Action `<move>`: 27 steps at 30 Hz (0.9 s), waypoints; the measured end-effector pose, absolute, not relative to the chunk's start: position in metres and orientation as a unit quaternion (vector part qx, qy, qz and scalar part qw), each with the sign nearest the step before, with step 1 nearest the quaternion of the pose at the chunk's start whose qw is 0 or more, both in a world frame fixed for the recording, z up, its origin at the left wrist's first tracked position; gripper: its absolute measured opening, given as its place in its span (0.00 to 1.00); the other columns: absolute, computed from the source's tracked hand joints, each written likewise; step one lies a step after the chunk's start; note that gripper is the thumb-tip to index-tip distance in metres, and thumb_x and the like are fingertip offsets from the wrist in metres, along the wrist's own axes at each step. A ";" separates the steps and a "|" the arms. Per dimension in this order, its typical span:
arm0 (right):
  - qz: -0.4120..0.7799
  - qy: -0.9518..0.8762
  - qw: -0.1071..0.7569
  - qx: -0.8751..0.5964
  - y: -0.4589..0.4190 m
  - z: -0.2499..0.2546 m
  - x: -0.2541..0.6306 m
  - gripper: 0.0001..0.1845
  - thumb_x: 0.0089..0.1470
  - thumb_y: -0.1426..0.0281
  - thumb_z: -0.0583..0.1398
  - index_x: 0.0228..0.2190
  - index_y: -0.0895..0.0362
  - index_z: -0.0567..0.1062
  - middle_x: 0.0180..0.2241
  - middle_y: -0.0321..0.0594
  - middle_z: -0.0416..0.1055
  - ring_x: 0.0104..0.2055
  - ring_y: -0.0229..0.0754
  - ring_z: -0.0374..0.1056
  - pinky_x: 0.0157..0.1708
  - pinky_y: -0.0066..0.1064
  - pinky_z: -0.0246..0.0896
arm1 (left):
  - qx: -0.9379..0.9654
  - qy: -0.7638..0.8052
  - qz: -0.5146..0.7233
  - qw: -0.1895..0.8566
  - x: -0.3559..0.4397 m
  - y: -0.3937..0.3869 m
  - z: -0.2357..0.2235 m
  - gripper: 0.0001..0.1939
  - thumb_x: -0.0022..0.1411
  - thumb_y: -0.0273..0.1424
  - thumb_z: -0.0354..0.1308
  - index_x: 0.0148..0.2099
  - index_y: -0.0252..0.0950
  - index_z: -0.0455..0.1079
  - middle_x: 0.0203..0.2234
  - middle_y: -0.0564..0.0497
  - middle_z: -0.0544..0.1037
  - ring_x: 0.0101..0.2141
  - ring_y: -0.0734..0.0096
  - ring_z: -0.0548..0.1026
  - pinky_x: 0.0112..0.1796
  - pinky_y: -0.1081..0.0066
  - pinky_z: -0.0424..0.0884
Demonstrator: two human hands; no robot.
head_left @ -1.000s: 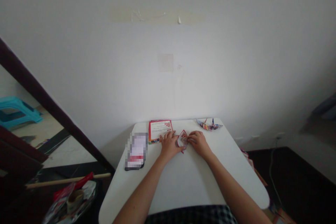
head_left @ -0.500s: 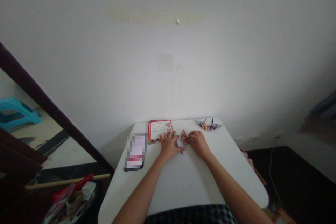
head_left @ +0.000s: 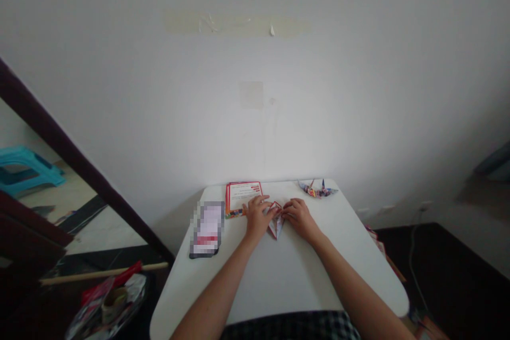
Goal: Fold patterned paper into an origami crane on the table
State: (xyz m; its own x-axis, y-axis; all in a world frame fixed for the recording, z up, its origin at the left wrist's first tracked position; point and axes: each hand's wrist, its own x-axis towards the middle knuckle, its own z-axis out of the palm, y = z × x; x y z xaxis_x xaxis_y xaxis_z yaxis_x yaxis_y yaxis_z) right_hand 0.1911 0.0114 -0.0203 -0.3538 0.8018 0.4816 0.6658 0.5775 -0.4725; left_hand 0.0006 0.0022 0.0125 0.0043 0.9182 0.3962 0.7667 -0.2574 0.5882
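Between my hands on the white table (head_left: 279, 281) lies a small piece of folded paper (head_left: 275, 228), pale with red edges, its lower end narrowing to a point. My left hand (head_left: 258, 217) presses on its left side, thumb across the upper part. The fingertips of my right hand (head_left: 298, 217) pinch its right edge. Some of the upper folds are hidden under the fingers. A finished folded paper crane (head_left: 317, 189) in printed colours rests at the far right of the table, apart from both hands.
Printed cards with red borders (head_left: 243, 194) lie in a stack behind my left hand. A phone with a blurred screen (head_left: 207, 228) is at the table's left side. The wall (head_left: 255, 138) meets the table's far edge. A bag of rubbish (head_left: 111, 305) stands on the floor at left.
The folded paper now shows more of its pointed lower end towards me. My left thumb has shifted up onto its upper part, while the right hand stays at its right edge.
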 end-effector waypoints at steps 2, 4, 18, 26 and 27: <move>0.097 -0.819 0.345 -0.449 0.012 -0.020 0.191 0.07 0.57 0.69 0.62 0.37 0.50 0.80 0.42 0.42 0.74 0.53 0.48 0.61 0.54 0.44 0.58 | 0.694 0.608 0.372 0.103 0.002 0.002 0.014 0.05 0.57 0.36 0.63 0.35 0.44 0.79 0.51 0.52 0.76 0.55 0.57 0.66 0.60 0.42 0.49; 0.094 -0.821 0.340 -0.449 0.011 -0.020 0.190 0.07 0.56 0.69 0.62 0.37 0.50 0.80 0.43 0.43 0.74 0.53 0.49 0.61 0.54 0.44 0.58 | 0.690 0.613 0.370 0.103 0.002 0.002 0.014 0.05 0.57 0.37 0.63 0.35 0.44 0.79 0.51 0.51 0.76 0.55 0.56 0.66 0.60 0.41 0.49; 0.074 -0.823 0.323 -0.462 0.007 -0.015 0.187 0.06 0.53 0.66 0.65 0.36 0.50 0.79 0.44 0.42 0.72 0.53 0.49 0.61 0.53 0.43 0.57 | 0.700 0.608 0.361 0.099 0.001 0.007 0.008 0.07 0.60 0.38 0.60 0.36 0.47 0.79 0.51 0.53 0.77 0.54 0.57 0.67 0.60 0.39 0.47; 0.085 -0.803 0.320 -0.495 0.007 -0.014 0.183 0.07 0.50 0.62 0.67 0.32 0.51 0.79 0.43 0.41 0.73 0.50 0.48 0.63 0.52 0.41 0.56 | 0.706 0.616 0.336 0.101 0.001 0.008 0.007 0.07 0.61 0.38 0.60 0.38 0.48 0.79 0.53 0.54 0.75 0.55 0.56 0.65 0.60 0.40 0.47; 0.085 -0.800 0.320 -0.500 0.007 -0.014 0.183 0.07 0.50 0.62 0.67 0.31 0.50 0.80 0.43 0.40 0.73 0.50 0.48 0.63 0.53 0.42 0.55 | 0.706 0.615 0.335 0.102 0.001 0.008 0.006 0.07 0.61 0.38 0.60 0.38 0.48 0.79 0.53 0.54 0.75 0.56 0.56 0.65 0.60 0.40 0.47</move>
